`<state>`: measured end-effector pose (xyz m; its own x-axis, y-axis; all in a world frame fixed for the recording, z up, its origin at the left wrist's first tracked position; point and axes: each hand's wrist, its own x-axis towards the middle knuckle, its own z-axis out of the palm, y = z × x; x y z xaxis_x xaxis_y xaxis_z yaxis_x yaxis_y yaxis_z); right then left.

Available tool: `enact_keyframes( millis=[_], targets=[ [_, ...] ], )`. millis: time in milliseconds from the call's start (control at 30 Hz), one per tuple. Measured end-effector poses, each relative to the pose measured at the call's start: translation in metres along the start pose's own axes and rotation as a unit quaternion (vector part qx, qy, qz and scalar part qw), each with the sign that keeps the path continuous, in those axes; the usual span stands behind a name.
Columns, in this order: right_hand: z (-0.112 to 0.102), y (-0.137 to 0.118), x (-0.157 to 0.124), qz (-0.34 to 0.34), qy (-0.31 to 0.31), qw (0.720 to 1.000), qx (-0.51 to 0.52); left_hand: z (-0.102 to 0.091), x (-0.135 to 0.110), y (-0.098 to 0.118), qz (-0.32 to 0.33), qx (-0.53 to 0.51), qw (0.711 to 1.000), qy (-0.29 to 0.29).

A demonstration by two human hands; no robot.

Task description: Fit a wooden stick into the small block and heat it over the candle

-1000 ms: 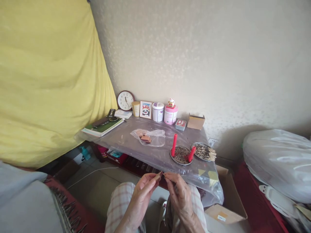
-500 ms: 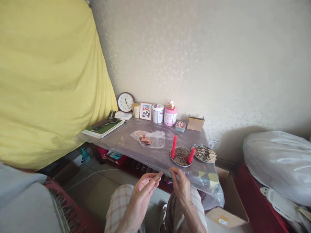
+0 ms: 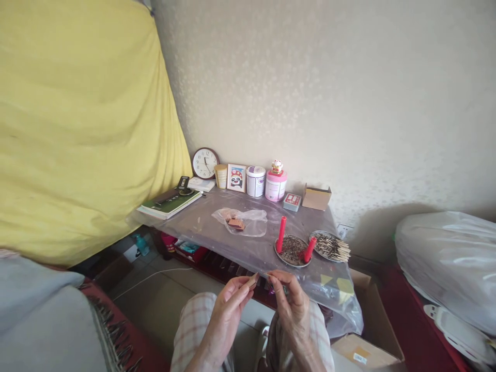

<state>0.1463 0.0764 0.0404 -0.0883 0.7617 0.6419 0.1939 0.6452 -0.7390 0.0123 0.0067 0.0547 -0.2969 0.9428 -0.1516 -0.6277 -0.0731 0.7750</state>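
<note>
My left hand (image 3: 227, 312) is closed around a small flat brown piece (image 3: 253, 280), which looks like a match striker. Facing it, my right hand (image 3: 289, 299) pinches a thin match (image 3: 267, 275), mostly covered by the fingertips. The match tip is close to the brown piece; whether they touch I cannot tell. Both hands are above my knees, in front of the table edge. More brown pieces (image 3: 236, 223) lie on a clear plastic bag (image 3: 256, 226). Two red candles (image 3: 281, 235) stand on a round dish (image 3: 284, 258), the right one tilted.
A second dish (image 3: 318, 236) holds many matchsticks, several blackened. At the back are a clock (image 3: 205, 163), a panda picture (image 3: 236, 178), two tubs (image 3: 256, 182) and a card box (image 3: 316, 197). Plastic covers the table (image 3: 186, 219). A cardboard carton (image 3: 382, 323) sits at right.
My right hand has moved left, bringing the match nearer to the brown piece in my left hand. The whole view has shifted slightly.
</note>
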Motion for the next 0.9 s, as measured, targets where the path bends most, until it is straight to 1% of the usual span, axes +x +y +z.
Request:
enact_keyframes(
  millis=[100,300,400,533,700,767,833,900],
  targets=[
    [0.004,-0.004,-0.004,-0.034,0.003,0.999,-0.002,0.002,0.000,0.001,0.001,0.001,1.000,0.002],
    [0.003,-0.008,-0.006,-0.030,-0.024,0.999,0.002,0.004,-0.001,0.001,0.004,-0.001,1.000,0.005],
    [0.001,-0.009,-0.007,-0.044,-0.028,0.999,-0.005,0.005,-0.001,0.002,0.009,-0.001,1.000,0.002],
    [0.000,-0.009,-0.005,-0.076,-0.020,0.996,-0.029,0.005,-0.001,0.002,0.009,-0.008,1.000,0.001],
    [-0.004,-0.014,0.002,-0.129,-0.039,0.989,-0.063,0.003,0.001,-0.001,0.004,-0.021,1.000,-0.004],
    [-0.008,-0.020,0.003,-0.137,-0.023,0.987,-0.076,0.001,0.003,-0.002,0.003,-0.022,1.000,0.003],
    [-0.012,-0.022,0.003,-0.150,-0.008,0.986,-0.069,0.000,0.004,-0.003,0.003,-0.023,1.000,0.017],
    [-0.011,-0.015,0.001,-0.164,-0.023,0.984,-0.065,0.001,0.003,-0.002,0.005,-0.024,0.999,0.022]
  ],
)
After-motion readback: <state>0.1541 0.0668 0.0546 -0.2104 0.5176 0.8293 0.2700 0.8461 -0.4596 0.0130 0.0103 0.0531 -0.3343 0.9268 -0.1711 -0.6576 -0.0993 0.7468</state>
